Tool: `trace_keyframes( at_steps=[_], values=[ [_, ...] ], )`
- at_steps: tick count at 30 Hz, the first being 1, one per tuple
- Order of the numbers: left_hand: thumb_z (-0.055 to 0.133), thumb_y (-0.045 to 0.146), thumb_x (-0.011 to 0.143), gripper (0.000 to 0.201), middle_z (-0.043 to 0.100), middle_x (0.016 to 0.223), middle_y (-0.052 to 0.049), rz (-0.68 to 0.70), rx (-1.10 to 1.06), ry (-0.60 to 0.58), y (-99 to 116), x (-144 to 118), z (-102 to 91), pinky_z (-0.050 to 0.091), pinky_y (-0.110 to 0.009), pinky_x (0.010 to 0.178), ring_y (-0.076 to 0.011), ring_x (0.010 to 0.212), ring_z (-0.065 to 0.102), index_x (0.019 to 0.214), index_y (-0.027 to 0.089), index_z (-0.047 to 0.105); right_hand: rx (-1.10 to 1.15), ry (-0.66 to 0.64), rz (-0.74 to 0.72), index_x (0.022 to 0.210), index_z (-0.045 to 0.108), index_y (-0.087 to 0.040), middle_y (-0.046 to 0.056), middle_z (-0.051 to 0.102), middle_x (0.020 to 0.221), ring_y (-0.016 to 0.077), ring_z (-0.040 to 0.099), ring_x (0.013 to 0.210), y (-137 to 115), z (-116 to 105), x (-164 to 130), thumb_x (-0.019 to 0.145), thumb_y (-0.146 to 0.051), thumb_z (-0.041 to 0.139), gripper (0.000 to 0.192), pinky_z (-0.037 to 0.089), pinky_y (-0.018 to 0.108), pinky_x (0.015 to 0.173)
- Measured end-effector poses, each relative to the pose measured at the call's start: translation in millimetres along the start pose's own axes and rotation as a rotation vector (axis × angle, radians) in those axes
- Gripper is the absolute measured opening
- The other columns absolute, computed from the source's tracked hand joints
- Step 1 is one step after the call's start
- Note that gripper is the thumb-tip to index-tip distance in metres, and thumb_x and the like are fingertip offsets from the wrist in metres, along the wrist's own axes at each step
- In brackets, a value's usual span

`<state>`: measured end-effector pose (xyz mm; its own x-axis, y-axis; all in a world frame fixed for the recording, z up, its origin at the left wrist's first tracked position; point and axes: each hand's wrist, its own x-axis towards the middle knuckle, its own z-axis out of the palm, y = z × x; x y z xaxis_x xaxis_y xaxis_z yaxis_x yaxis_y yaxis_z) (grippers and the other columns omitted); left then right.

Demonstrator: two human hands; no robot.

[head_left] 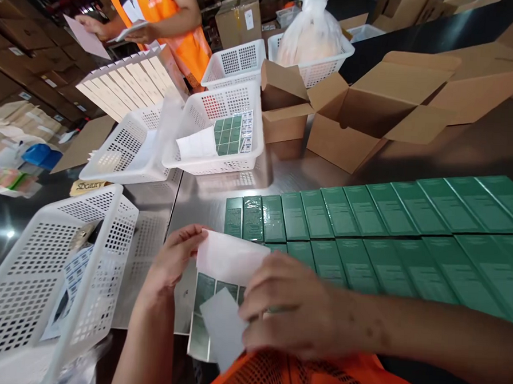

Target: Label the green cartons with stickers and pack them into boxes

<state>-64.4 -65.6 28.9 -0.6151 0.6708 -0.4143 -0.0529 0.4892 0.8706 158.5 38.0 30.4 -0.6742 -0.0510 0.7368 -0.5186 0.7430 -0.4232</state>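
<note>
My left hand [178, 256] pinches the top left corner of a sticker sheet [231, 256], whose upper part is bare white backing and whose lower part carries green labels. My right hand [285, 305], slightly blurred, is over the right side of the sheet. Its closed fingers hold a small label [224, 325] with its pale grey side showing, which covers part of the sheet. Just beyond and to the right, green boxes [337, 210] stand side by side in two long rows, some with shiny wrap.
A white basket [122, 208] with sheets inside stands at left. Farther back are a basket [215, 167] of label sheets, open cartons [349, 142] and a basket with a white bag [310, 34]. A co-worker in an orange vest [162, 15] holds papers behind the table.
</note>
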Motion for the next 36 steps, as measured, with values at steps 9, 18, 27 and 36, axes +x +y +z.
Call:
trace_keyframes(
  at_steps=[9, 18, 27, 36],
  values=[
    [0.063, 0.051, 0.079, 0.034, 0.039, 0.048, 0.006, 0.185, 0.308, -0.133, 1, -6, 67.3, 0.028, -0.025, 0.052, -0.0133, 0.052, 0.041, 0.082, 0.019, 0.073, 0.322, 0.139, 1.055, 0.076, 0.071, -0.017, -0.002, 0.06, 0.062, 0.0114, 0.05, 0.058, 95, -69, -1, 0.073, -0.038, 0.073, 0.022, 0.038, 0.025, 0.054],
    [0.049, 0.05, 0.091, 0.031, 0.04, 0.047, 0.008, 0.268, 0.717, -0.096, -2, 4, 92.4, 0.026, -0.025, 0.053, -0.0144, 0.049, 0.042, 0.088, 0.022, 0.062, 0.586, 0.13, 1.212, 0.072, 0.071, -0.016, -0.003, 0.057, 0.058, 0.0102, 0.049, 0.056, 120, -53, -17, 0.065, -0.032, 0.077, 0.018, 0.041, 0.024, 0.056],
    [0.047, 0.037, 0.089, 0.028, 0.052, 0.056, 0.003, 0.216, 0.746, -0.162, -9, 12, 101.5, 0.03, -0.026, 0.056, -0.0161, 0.057, 0.048, 0.065, 0.023, 0.051, 0.034, -0.035, 1.1, 0.076, 0.077, -0.018, -0.001, 0.065, 0.06, 0.0122, 0.054, 0.057, 134, -44, -26, 0.079, -0.036, 0.075, 0.018, 0.036, 0.026, 0.056],
    [0.049, 0.034, 0.089, 0.029, 0.051, 0.055, 0.001, 0.166, 0.841, -0.153, -11, 17, 109.0, 0.028, -0.027, 0.057, -0.0176, 0.057, 0.048, 0.062, 0.023, 0.049, -0.207, -0.088, 0.986, 0.072, 0.075, -0.016, 0.003, 0.064, 0.081, 0.0132, 0.055, 0.072, 139, -26, -32, 0.083, -0.021, 0.076, 0.012, 0.037, 0.026, 0.067]
  ],
)
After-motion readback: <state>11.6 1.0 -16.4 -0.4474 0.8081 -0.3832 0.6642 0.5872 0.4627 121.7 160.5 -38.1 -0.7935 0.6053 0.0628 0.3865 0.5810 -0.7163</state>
